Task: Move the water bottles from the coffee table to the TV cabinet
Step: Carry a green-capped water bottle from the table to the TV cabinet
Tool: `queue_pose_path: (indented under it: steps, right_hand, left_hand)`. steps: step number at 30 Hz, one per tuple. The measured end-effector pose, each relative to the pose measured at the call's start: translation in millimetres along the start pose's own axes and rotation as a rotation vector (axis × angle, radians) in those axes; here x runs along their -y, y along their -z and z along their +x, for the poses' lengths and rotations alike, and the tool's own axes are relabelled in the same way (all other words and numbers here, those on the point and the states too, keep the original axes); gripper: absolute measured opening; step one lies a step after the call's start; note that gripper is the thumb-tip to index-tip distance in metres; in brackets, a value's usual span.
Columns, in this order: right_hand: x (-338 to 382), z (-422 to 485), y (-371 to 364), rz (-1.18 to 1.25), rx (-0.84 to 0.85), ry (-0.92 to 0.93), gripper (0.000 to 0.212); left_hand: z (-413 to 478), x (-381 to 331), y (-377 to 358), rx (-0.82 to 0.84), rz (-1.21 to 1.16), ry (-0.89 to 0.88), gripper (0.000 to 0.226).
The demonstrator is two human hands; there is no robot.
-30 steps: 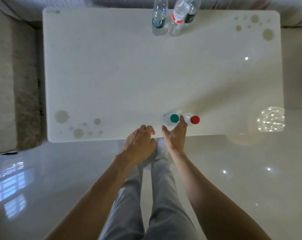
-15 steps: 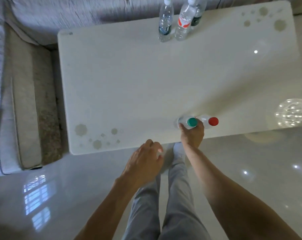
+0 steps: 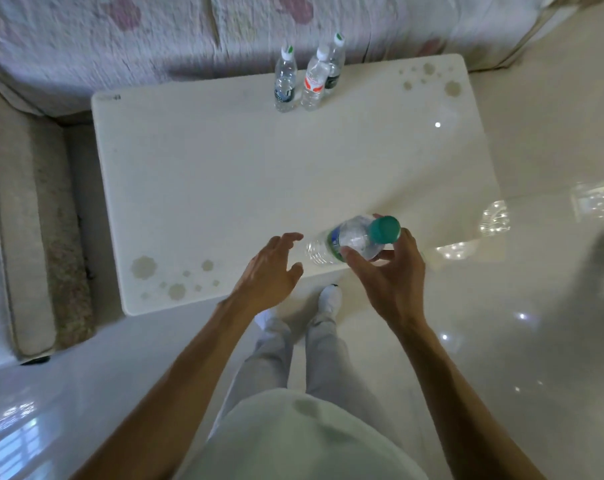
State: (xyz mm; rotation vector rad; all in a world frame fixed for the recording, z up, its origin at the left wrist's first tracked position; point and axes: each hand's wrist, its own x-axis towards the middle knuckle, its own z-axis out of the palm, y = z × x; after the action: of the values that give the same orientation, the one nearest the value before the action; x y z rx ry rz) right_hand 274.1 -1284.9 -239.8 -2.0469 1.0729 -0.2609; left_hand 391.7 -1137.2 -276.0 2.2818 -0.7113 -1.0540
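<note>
To the far left of the left hand, a sofa seat (image 3: pixel 20 244) runs alongside the coffee table (image 3: pixel 207 174). The left hand (image 3: pixel 267 271) hovers over the table's near edge with its fingers spread and loosely bent, holding nothing. Its fingertips lie just beside the base of the green-capped bottle (image 3: pixel 356 237), and no contact is visible. This bottle is held tilted over the table's near edge, between the two hands, with its base toward the left hand and its cap toward the right. The right hand (image 3: pixel 392 282) grips it just below the cap — thumb on the near side, fingers curled round the far side. Well beyond both hands, at the table's far edge, three upright bottles (image 3: pixel 315 83) stand close together. To the right of the right hand lies glossy floor (image 3: pixel 536 306) with bright reflections.
</note>
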Motion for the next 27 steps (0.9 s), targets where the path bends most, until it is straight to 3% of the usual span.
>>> queue_pose_path:
  steps: [12, 18, 27]
  right_hand:
    - [38.9, -36.2, 73.9, 0.18, -0.202, 0.051, 0.064]
    - [14.2, -64.0, 114.0, 0.144, -0.287, 0.007, 0.073]
    - [-80.0, -162.1, 196.3, 0.205, -0.573, -0.108, 0.072]
  left_hand:
    - [-30.1, -75.2, -10.0, -0.013, -0.334, -0.153, 0.053]
    - [-50.5, -119.2, -42.6, 0.055, -0.275, -0.182, 0.055]
    - [-119.7, -194.9, -142.6, 0.248, -0.062, -0.355, 0.043]
